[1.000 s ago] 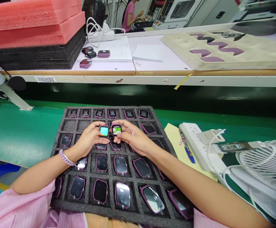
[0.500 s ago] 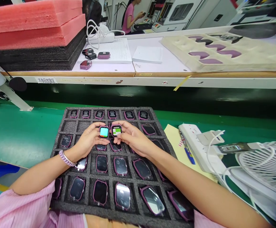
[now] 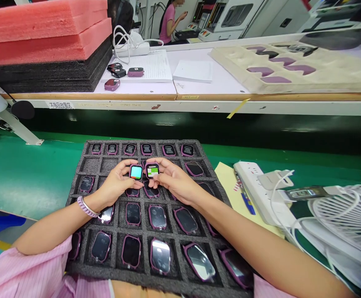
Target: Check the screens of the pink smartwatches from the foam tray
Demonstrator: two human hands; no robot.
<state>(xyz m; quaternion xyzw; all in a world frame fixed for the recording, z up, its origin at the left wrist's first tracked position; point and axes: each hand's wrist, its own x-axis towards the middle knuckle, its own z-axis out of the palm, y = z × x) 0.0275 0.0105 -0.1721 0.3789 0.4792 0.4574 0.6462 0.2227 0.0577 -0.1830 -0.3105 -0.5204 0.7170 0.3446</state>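
My left hand [image 3: 120, 179] grips a purple smartwatch body [image 3: 136, 172] by its edges, its lit screen mostly cyan with a red strip at the bottom. In my right hand [image 3: 169, 177] is a second purple smartwatch body [image 3: 152, 170], showing green and white blocks; the thumb rests at its lower edge. The two watches are held side by side above a dark grey foam tray [image 3: 155, 281]. Several strapless purple watches lie in its compartments, such as a dark-screened one [image 3: 131, 251]. Those in the far row, like this watch [image 3: 146, 149], show white text. My hands and forearms hide some compartments.
A white power strip [image 3: 255, 182] with cables, a pen [image 3: 247, 203] and yellow paper [image 3: 225, 176] lie to the right. Beyond the tray, a raised shelf [image 3: 196, 85] carries red foam blocks [image 3: 44, 25] and a beige tray [image 3: 233, 62]. A person [image 3: 169, 22] sits behind.
My left thumb has shifted slightly, over the lower edge of the left watch. Both watches stay in place with the same screens. The person behind has raised a hand a little.
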